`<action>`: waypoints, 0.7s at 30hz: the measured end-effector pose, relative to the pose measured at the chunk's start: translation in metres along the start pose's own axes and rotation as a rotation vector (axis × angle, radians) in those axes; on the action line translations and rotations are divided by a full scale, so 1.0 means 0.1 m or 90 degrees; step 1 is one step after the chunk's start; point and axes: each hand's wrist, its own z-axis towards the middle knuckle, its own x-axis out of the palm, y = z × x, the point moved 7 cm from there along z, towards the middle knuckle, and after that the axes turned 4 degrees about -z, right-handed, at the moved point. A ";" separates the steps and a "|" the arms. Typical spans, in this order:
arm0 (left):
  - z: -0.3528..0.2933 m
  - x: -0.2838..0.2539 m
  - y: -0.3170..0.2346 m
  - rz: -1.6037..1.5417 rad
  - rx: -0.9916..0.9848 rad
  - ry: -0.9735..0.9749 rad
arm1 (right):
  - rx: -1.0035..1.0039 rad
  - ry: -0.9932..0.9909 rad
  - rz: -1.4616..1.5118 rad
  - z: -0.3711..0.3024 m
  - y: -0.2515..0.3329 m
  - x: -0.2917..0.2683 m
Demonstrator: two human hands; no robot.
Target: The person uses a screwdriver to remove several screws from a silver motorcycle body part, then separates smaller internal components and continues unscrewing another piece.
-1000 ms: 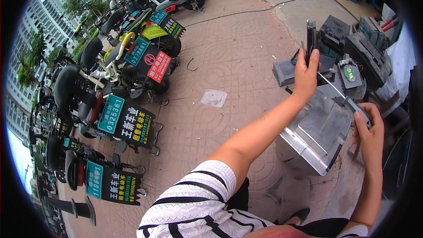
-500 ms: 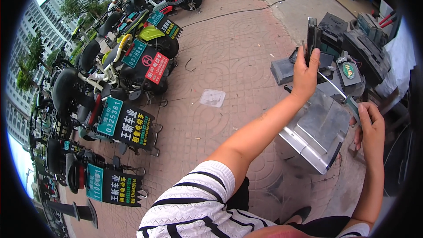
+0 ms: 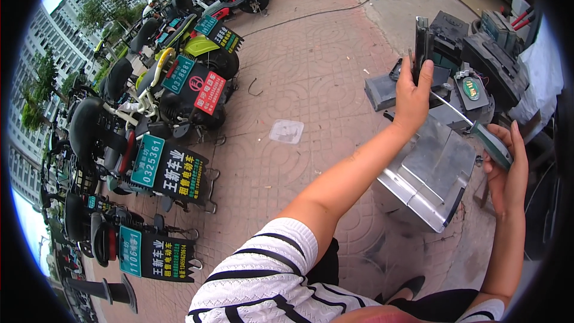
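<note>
In my left hand (image 3: 412, 97) is a narrow black part (image 3: 423, 39), held upright between thumb and fingers. A thin rod also sticks up beside those fingers; what it belongs to is hidden. My right hand (image 3: 507, 173) holds a screwdriver (image 3: 491, 146) by its thick green and grey handle, its fingers loosely around it and partly stretched. The screwdriver's metal shaft slants up and left to the black part's lower end, where my left hand hides the tip. Below both hands stands a silver-grey metal box (image 3: 431, 170) with a dull lid.
Dark plastic casings (image 3: 496, 63) and a grey block (image 3: 381, 91) lie beyond the box. White plastic sheeting (image 3: 541, 84) hangs at the right. Parked electric scooters (image 3: 203, 93) line the left. A cable (image 3: 311, 19) crosses the paving, near a flat translucent piece (image 3: 287, 131).
My right hand's fingers have loosened and spread on the screwdriver, baring more of its handle. My left hand keeps the black part upright, slightly higher in view.
</note>
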 end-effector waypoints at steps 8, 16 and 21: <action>0.02 -0.01 0.04 -0.027 -0.017 -0.016 | 0.107 0.117 -0.178 -0.06 -0.10 0.02; 0.02 -0.04 0.08 0.003 0.010 -0.014 | -0.313 0.059 -0.470 -0.16 0.20 0.18; 0.01 -0.01 0.06 0.003 -0.038 0.018 | -0.151 0.002 -0.372 -0.10 0.19 0.03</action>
